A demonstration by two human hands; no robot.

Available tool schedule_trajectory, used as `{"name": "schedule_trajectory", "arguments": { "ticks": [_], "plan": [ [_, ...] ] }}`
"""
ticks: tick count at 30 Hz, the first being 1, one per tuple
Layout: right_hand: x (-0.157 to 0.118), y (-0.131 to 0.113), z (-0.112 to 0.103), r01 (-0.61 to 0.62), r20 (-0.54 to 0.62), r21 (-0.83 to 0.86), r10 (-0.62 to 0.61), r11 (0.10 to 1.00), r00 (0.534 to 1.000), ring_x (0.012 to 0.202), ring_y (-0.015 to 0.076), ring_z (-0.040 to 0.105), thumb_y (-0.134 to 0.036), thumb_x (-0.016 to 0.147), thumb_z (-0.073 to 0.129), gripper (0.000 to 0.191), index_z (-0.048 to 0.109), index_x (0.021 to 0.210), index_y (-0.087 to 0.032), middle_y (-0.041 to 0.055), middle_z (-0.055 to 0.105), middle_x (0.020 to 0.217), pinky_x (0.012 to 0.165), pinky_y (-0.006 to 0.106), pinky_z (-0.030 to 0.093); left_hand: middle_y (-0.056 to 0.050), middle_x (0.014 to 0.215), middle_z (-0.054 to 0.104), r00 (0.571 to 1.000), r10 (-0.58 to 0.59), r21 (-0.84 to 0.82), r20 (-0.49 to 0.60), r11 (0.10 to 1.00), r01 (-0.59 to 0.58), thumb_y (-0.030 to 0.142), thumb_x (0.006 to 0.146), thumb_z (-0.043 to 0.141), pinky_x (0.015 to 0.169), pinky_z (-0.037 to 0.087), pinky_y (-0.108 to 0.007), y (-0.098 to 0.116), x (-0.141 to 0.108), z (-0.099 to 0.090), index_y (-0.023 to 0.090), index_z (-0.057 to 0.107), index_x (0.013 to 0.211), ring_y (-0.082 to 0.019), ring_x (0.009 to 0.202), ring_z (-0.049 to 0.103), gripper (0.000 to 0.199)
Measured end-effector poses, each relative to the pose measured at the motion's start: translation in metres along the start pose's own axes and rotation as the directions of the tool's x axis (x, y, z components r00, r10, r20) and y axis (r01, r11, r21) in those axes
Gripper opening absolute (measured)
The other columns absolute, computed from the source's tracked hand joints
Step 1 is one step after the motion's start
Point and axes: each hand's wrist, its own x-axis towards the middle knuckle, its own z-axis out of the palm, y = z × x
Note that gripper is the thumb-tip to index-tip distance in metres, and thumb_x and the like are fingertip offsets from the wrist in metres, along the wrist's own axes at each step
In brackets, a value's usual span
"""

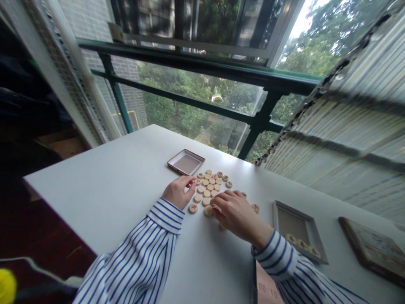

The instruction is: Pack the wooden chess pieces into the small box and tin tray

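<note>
Round wooden xiangqi pieces [210, 187] lie in a loose cluster on the white table, many blank side up and some showing red or dark characters. My left hand [179, 191] is at the cluster's left side, its thumb and forefinger curled together at a red-marked piece [198, 182]. Over the near right side of the cluster is my right hand [236, 212]. Its fingers are bent down on a blank-faced piece [208, 211] at the near edge, and the hand hides some pieces beneath it. Another red-marked piece [193, 208] lies between the two hands.
An open shallow box part [186, 162] sits behind the pieces. To the right, a second tray [297, 228] holds several pieces, beside a dark-edged flat box [373, 249]. A pink-screened device [267, 287] lies under my right forearm. A green railing [202, 67] runs beyond the table [104, 177].
</note>
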Motion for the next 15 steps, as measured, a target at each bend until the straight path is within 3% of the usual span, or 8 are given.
{"name": "schedule_trajectory", "arguments": {
  "ticks": [15],
  "plan": [
    [0.0027, -0.0071, 0.0106, 0.073, 0.026, -0.055, -0.072, 0.996, 0.997, 0.080, 0.0174, 0.048, -0.029, 0.088, 0.039, 0.021, 0.056, 0.082, -0.019, 0.0051, 0.060, 0.083, 0.072, 0.031, 0.026, -0.004, 0.078, 0.065, 1.000, -0.012, -0.003, 0.010, 1.000, 0.012, 0.021, 0.078, 0.049, 0.062, 0.048, -0.023, -0.0009, -0.0012, -0.0015, 0.015, 0.060, 0.093, -0.012, 0.067, 0.059, 0.019]
  ]
}}
